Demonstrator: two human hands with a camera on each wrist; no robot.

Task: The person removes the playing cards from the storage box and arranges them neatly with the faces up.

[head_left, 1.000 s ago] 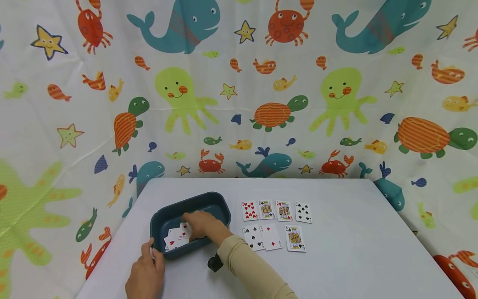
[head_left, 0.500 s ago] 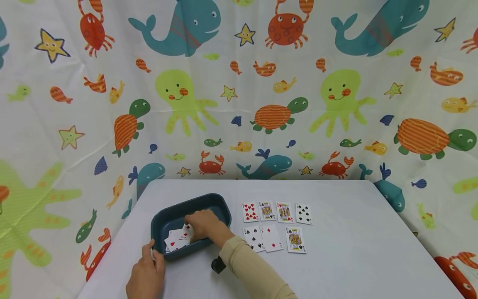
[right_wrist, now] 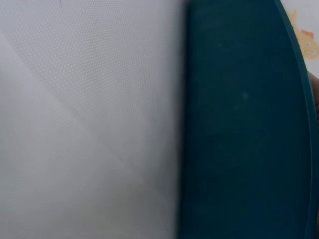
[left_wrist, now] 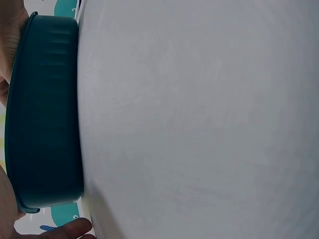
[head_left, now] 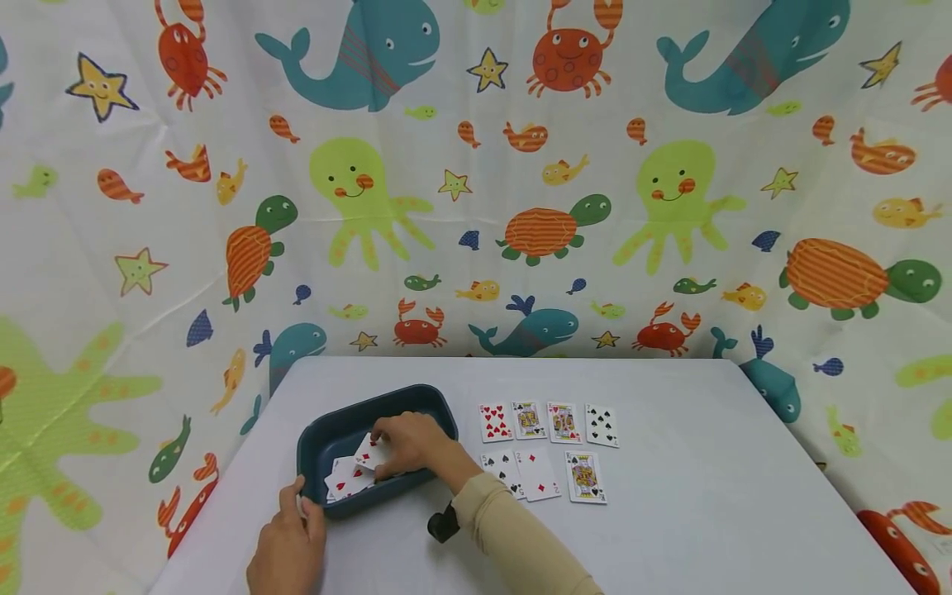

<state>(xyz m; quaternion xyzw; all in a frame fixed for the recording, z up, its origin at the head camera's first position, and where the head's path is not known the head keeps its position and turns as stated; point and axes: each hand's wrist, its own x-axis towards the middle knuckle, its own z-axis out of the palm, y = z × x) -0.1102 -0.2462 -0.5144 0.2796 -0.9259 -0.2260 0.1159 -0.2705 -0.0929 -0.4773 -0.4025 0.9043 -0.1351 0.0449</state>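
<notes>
A dark teal plastic tub [head_left: 316, 442] sits at the left of the table, with several white playing cards [head_left: 348, 479] lying face up in its near left part. My left hand [head_left: 288, 537] holds the tub's near left corner between thumb and fingers. In the left wrist view, the tub's wall [left_wrist: 47, 109] stands on the table beside that hand. Reaching over the near rim, my right hand [head_left: 412, 442] pinches a red diamond playing card [head_left: 369, 453] inside the tub, fingers at its far edge and thumb at its near edge. The right wrist view shows mostly the tub's outer wall [right_wrist: 244, 124].
Right of the tub, playing cards lie face up in two rows, including a ten of hearts-like red card [head_left: 495, 423], a two of diamonds [head_left: 537, 475] and a king of spades [head_left: 586, 477]. A sea-animal curtain [head_left: 476, 165] hangs behind the white table [head_left: 706, 479].
The diamond card under my right hand has tilted and shifted a little in the tub, its face now showing more. My left hand stays at the tub's corner.
</notes>
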